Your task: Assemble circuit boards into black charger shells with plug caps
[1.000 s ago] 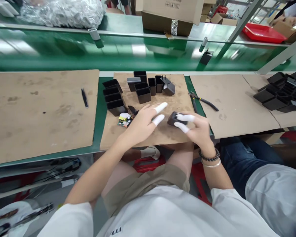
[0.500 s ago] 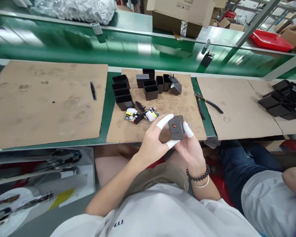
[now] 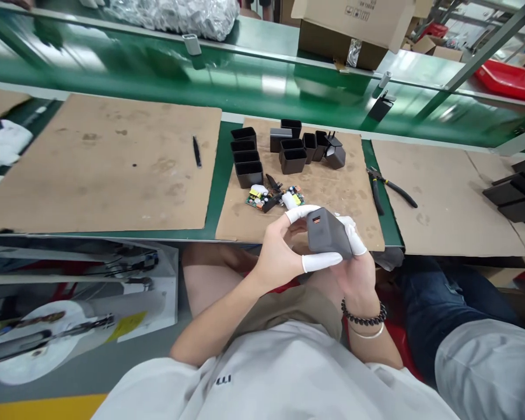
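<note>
Both hands were up off the worktop point(image 3: 201, 236), just in front of its near edge, sharing one dark charger block point(image 3: 328, 234). The right hand point(image 3: 356, 268) cradled it from beneath and behind, its capped fingers point(image 3: 356, 239) wrapped over the far side. The left hand point(image 3: 277, 251) closed in from the other side, one capped fingertip along the top edge, the thumb under the bottom edge: a snug pinching grip on the block. The block's end face with the orange port faced up and left. Beyond it on the cardboard mat point(image 3: 332, 186) lay circuit boards point(image 3: 269, 198) and a cluster of empty black housings point(image 3: 284, 151). Pliers point(image 3: 389, 188) rested to the right.
</note>
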### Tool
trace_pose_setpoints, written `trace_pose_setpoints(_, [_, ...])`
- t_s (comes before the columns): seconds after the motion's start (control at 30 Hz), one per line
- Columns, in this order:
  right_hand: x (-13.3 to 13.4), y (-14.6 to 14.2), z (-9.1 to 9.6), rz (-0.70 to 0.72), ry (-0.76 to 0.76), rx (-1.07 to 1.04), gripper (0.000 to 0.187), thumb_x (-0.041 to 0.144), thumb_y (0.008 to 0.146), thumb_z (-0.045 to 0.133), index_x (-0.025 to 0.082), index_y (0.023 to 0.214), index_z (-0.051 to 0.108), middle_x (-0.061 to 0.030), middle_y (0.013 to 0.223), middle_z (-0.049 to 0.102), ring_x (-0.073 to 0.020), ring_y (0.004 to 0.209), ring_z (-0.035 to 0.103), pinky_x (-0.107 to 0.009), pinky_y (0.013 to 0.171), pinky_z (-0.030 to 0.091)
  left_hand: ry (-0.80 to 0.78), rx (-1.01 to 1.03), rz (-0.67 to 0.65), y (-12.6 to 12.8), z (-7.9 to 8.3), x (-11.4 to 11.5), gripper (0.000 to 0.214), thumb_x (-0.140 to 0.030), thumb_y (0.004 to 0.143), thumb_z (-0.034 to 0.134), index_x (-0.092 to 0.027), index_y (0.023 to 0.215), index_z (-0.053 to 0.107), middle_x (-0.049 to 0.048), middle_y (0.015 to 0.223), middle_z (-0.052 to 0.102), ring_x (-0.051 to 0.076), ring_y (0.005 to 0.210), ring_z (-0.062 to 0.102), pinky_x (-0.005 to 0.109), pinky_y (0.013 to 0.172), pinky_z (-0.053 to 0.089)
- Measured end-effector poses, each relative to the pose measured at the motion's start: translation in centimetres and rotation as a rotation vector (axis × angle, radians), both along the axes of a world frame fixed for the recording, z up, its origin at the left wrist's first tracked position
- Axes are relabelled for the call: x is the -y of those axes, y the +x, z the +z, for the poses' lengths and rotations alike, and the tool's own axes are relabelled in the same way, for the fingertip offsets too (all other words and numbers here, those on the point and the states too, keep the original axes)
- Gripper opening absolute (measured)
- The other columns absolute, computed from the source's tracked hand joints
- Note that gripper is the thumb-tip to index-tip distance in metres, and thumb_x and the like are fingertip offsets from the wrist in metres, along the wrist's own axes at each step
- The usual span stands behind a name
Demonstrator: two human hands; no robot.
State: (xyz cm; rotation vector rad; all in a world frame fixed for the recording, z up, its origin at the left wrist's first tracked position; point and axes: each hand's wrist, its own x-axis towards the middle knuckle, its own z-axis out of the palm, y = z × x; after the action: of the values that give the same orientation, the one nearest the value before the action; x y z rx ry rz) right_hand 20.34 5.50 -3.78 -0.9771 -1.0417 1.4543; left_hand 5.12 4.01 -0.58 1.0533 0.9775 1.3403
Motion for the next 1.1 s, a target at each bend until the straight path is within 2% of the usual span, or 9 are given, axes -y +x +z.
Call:
trace_pose_setpoints(0.13, [0.7,0.9,1.3,-0.004,0.342,0.312,0.017,0.04,0.099,0.061,0.031,0.111,0.068,-0.0035,0.095,0.076,-0.0227,0.086,0.077,-0.037,0.076,0.066,-0.199,0.231,0.01,-1.5,-1.3,0.1,0.082,-0.048,0.042,0.1,-0.019,0.113,0.07,0.0102,0.116,0.079,0.036,0.117,0.073,0.047,0.105,0.06])
trace_pose_setpoints(0.3, [0.0,2.3,3.3,0.15,1.119,0.862,0.051,0.011,0.092,0.064,0.038,0.135,0.062,-0.0063,0.106,0.079,-0.0245,0.093,0.075,-0.042,0.082,0.066,-0.499,0.515,-0.16,-3.9,-3.1,2.0,0.052,-0.049,0.062,0.089,-0.02,0.104,0.077,0.0094,0.111,0.082,0.036,0.111,0.076,0.054,0.101,0.063])
trace_pose_setpoints(0.37, [-0.7,2.1,3.8,0.218,1.254,0.965,0.051,0.01,0.092,0.062,0.038,0.135,0.062,-0.0083,0.119,0.077,-0.0266,0.109,0.074,-0.047,0.09,0.065,-0.563,0.614,-0.175,-4.3,-3.9,2.7,0.042,-0.045,0.068,0.086,-0.02,0.1,0.078,0.0081,0.107,0.083,0.032,0.109,0.077,0.051,0.103,0.063])
trace_pose_setpoints(0.5, [-1.4,0.7,4.7,0.404,1.125,0.981,0.055,0.029,0.092,0.069,0.028,0.146,0.055,-0.0169,0.135,0.072,-0.0303,0.119,0.073,-0.044,0.089,0.066,-0.573,0.708,-0.179,-4.3,-4.5,3.3,0.035,-0.044,0.074,0.085,-0.02,0.099,0.079,0.0066,0.103,0.083,0.027,0.104,0.078,0.045,0.107,0.061])
trace_pose_setpoints(0.6, [-4.0,-1.0,6.1,0.485,1.023,0.938,0.045,0.025,0.092,0.069,0.029,0.136,0.063,-0.0061,0.11,0.081,-0.0227,0.093,0.078,-0.032,0.077,0.064,-0.429,0.555,-0.23,-4.8,-3.7,2.8,0.042,-0.054,0.079,0.08,-0.02,0.102,0.079,0.0096,0.104,0.083,0.029,0.099,0.078,0.047,0.1,0.062])
trace_pose_setpoints(0.73, [-15.2,-5.2,8.8,0.351,1.021,0.923,0.037,0.028,0.084,0.079,0.024,0.12,0.073,-0.0039,0.114,0.08,-0.0268,0.102,0.076,-0.04,0.094,0.061,-0.123,-0.155,0.12,-6.7,-3.6,0.9,0.041,-0.051,0.086,0.074,-0.02,0.113,0.078,0.0108,0.111,0.08,0.026,0.096,0.074,0.041,0.094,0.058])
trace_pose_setpoints(0.8, [-22.9,-8.1,9.7,0.231,0.981,1.145,0.037,0.021,0.082,0.079,0.017,0.118,0.074,-0.0086,0.113,0.079,-0.0324,0.108,0.073,-0.049,0.102,0.057,-0.001,-0.52,0.388,-7.4,-4.6,-0.3,0.031,-0.041,0.089,0.071,-0.021,0.112,0.078,0.0094,0.104,0.08,0.023,0.088,0.07,0.037,0.088,0.057])
trace_pose_setpoints(0.9, [-32.3,-11.8,9.9,0.16,0.682,1.525,0.04,0.018,0.083,0.079,0.008,0.121,0.07,-0.0196,0.124,0.075,-0.0381,0.122,0.067,-0.052,0.11,0.051,0.112,-0.739,0.498,-8.0,-6.3,-1.4,0.023,-0.03,0.094,0.062,-0.019,0.105,0.079,0.0067,0.089,0.078,0.018,0.072,0.066,0.03,0.072,0.054])
trace_pose_setpoints(1.1, [-38.0,-14.8,7.9,0.172,0.443,1.634,0.039,0.036,0.096,0.071,0.012,0.127,0.066,-0.0155,0.13,0.069,-0.027,0.116,0.069,-0.047,0.1,0.059,0.265,-0.712,0.511,-8.5,-6.7,-1.5,0.018,-0.021,0.097,0.06,-0.017,0.092,0.077,0.0022,0.077,0.075,0.011,0.06,0.063,0.02,0.057,0.048])
